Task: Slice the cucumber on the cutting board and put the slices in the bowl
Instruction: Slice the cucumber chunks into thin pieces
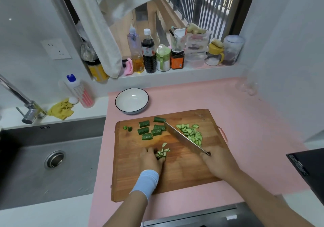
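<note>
Right hand (219,163) grips a long steel knife (185,139); left hand (150,160) holds a half-sliced green cucumber piece (162,154) on the wooden cutting board (184,170). Slicing step, likely; blade must next meet that piece.

no legible text; bottle labels (148,51) too blurred

Counted on the desk (245,121): one cutting board (184,171), one bowl (131,100), one knife (184,138), six cucumber chunks (144,123), two small end pieces (129,129), two heaps of slices (191,133), one left hand (150,162), one right hand (219,163)
</note>
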A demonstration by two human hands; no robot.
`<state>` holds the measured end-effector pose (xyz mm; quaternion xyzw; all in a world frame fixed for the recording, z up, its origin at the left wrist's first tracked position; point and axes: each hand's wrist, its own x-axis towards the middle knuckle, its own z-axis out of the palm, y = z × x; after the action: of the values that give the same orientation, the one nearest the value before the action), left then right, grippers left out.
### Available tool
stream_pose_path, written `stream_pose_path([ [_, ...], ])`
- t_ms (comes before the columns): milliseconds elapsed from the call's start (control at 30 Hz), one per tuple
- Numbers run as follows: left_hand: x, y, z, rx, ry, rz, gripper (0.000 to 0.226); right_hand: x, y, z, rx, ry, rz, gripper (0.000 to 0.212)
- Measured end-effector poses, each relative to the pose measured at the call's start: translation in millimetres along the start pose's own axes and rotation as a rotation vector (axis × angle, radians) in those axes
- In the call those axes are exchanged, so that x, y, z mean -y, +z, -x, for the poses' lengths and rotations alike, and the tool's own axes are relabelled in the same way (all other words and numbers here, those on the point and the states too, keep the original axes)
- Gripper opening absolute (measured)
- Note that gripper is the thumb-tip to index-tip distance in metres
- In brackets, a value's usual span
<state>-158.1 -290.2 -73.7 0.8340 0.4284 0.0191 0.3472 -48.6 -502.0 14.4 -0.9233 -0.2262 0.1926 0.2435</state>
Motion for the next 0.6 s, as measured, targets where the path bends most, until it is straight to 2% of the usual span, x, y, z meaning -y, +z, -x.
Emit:
stream_pose_path([
  [133, -39.1, 14.5, -6.2, 0.113, 0.0, 0.12, 0.052, -9.6, -0.1, -3.4, 0.0, -0.005, -0.046, 0.04],
  [200, -49.1, 17.0, -9.5, 0.135, -0.002, 0.14, 0.047, -10.2, 0.8, -4.8, 0.013, -0.018, -0.08, 0.041],
  [300, -41.7, 1.0, -11.4, 0.014, -0.045, 0.223, 0.021, -3.5, 5.9, -4.1, 0.067, -0.041, -0.15, 0.042],
  [433, 0.8, -27.3, -8.0, -0.182, -0.203, 0.288, 0.033, 13.3, 27.4, 4.5, 0.121, -0.098, -0.17, 0.038],
  [533, 22.7, -36.3, -2.2, -0.195, -0.276, 0.297, 0.031, 26.7, 47.7, 19.8, 0.124, -0.191, -0.083, 0.027],
  [600, 26.3, -43.2, 5.7, -0.211, -0.315, 0.286, 0.025, 33.1, 58.3, 32.1, 0.096, -0.268, 0.048, 0.029],
])
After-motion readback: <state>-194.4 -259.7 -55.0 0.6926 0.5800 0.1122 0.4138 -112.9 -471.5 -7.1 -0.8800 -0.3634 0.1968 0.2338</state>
